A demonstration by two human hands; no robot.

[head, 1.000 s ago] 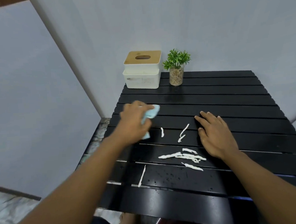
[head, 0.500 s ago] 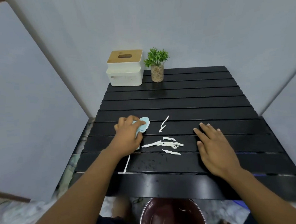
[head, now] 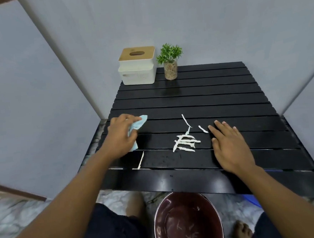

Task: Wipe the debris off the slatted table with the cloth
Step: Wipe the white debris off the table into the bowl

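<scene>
Black slatted desk (head: 206, 89), debris pile (head: 185, 143) on it. Your L hand (head: 120, 138) left of pile, fingers (head: 123, 119) clamped on blue cloth (head: 140, 122). R hand (head: 230, 145) just right of pile, fingers straight, flat on desk.

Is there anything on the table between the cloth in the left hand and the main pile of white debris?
Nothing visible: only bare slats lie between the cloth and the debris pile. The right hand rests flat beyond the pile, not between.
</scene>
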